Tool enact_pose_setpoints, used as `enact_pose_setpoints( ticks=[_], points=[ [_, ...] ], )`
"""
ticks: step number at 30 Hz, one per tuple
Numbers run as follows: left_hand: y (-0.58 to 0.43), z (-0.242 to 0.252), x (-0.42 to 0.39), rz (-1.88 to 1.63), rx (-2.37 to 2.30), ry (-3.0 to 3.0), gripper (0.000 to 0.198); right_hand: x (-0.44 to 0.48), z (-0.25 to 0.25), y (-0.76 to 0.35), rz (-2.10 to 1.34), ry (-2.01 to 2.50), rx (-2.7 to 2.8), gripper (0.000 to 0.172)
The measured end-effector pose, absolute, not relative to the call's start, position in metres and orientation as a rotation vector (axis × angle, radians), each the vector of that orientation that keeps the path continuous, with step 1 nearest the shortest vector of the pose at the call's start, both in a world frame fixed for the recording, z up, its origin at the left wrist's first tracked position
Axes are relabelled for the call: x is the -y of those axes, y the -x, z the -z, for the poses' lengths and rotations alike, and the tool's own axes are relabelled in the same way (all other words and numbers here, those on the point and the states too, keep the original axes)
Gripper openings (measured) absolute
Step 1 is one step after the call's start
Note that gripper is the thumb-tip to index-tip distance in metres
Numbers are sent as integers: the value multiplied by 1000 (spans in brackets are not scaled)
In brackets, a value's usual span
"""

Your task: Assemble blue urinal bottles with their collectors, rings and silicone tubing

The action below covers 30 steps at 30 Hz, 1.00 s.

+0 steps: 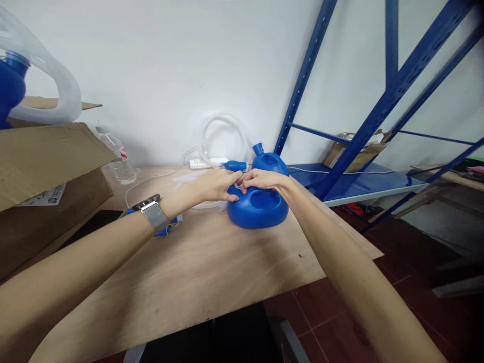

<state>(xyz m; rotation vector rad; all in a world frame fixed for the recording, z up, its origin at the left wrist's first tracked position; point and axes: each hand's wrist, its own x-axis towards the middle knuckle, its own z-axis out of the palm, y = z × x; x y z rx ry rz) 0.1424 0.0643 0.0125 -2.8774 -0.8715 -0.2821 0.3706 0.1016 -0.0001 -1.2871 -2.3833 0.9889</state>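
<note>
Closely together, the left hand [221, 184] and the right hand [261, 178] are held at the upper-left side, around ten-thirty, of the front blue jug [255, 216]; what is gripped cannot be told. That jug is supported by the wooden tabletop [227, 282], with a second blue jug [279, 165] seen just past its twelve o'clock.

We see deep, plain blue on the near jug [257, 214] and the rear jug [278, 162] — a blue we find on the shelf frame [361, 126] too. Our watch band [156, 216] is silver, the coiled hose [226, 118] milky white, the tabletop [212, 282] pale tan with wood grain, the floor tiles [325, 325] dark red — pale-lined.
</note>
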Motion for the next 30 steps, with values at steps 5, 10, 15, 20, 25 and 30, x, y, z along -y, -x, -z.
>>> enact_pose_setpoints(
  ticks=[5, 10, 15, 20, 25, 30],
  points=[
    [-143, -16, -63, 268, 882, 2885, 38, -96, -2, -371, -986, 1221, 2425, 23],
    [-143, -17, -62, 264, 899, 2897, 38, -85, 0, -369, -937, 1201, 2417, 23],
    [-144, -16, -63, 272, 910, 2886, 39, -76, 0, -367, -788, 1247, 2485, 25],
    [-144, -15, -64, 266, 895, 2878, 37, -72, -1, -369, -763, 1231, 2483, 25],
    [-142, -12, -63, 255, 887, 2849, 41, -68, 1, -370, -722, 1209, 2469, 37],
    [-134, -15, -61, 260, 874, 2758, 65, -66, 8, -368, -521, 1323, 2412, 51]
  ],
)
